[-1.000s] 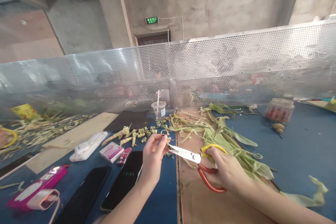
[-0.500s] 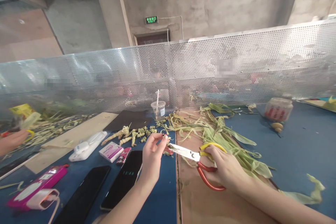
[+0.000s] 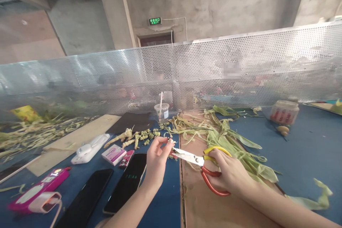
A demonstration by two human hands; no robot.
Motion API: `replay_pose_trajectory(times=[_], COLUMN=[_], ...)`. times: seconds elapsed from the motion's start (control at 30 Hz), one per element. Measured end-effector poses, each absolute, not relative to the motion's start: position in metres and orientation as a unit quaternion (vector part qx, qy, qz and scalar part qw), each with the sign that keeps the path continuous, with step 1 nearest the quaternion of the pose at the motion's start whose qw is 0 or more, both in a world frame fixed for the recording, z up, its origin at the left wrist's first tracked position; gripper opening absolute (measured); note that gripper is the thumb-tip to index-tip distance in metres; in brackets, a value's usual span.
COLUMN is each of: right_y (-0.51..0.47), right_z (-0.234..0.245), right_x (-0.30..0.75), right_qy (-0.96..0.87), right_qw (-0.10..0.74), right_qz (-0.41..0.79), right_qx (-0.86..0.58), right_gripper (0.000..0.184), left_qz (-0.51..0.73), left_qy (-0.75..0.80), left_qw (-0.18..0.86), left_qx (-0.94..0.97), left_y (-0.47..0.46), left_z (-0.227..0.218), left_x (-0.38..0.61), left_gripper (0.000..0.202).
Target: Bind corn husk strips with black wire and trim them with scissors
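My left hand (image 3: 157, 160) is closed in a pinch on a small pale plant piece (image 3: 171, 141), mostly hidden by the fingers. My right hand (image 3: 230, 171) grips scissors (image 3: 196, 159) with one yellow and one red handle. Their blades point left, slightly parted, with the tips right at my left fingertips. Behind my left hand lie several small knotted green plant pieces (image 3: 145, 135) and pale braided lengths (image 3: 125, 135). Long green corn husks (image 3: 227, 142) spread over the brown board (image 3: 200, 199) beyond my right hand.
Two black phones (image 3: 85, 197) (image 3: 125, 181), a pink-and-white box (image 3: 113, 154), a white device (image 3: 89, 148) and a magenta gadget (image 3: 44, 187) sit left. A plastic cup (image 3: 161, 113) with a straw stands before the perforated metal screen (image 3: 200, 67). A jar (image 3: 284, 112) is at right.
Another person's hand at the far left has gone out of view. My hands and the scissors hold nearly the same position; the whole view has shifted slightly.
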State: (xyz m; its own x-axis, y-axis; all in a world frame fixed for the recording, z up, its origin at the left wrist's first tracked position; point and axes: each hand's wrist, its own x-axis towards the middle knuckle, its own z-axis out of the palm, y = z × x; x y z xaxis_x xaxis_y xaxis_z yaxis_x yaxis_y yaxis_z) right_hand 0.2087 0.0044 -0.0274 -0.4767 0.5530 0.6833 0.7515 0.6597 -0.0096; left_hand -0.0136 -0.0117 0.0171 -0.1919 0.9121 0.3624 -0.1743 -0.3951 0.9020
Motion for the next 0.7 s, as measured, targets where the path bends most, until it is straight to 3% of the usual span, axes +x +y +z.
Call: replay_pose_trajectory(times=[0.7], right_y=[0.0060], right_z=[-0.0325], right_x=[0.2108], right_qy=[-0.848], right_qw=[0.353], right_qz=[-0.135], right_qx=[-0.372], right_gripper=[0.030], left_qz=[0.661], left_qy=[0.369], left_qw=[0.392], left_qx=[0.523], left_y=[-0.0127], left_z=[0.0148], left_x=[-0.0142], left_gripper=[0.013])
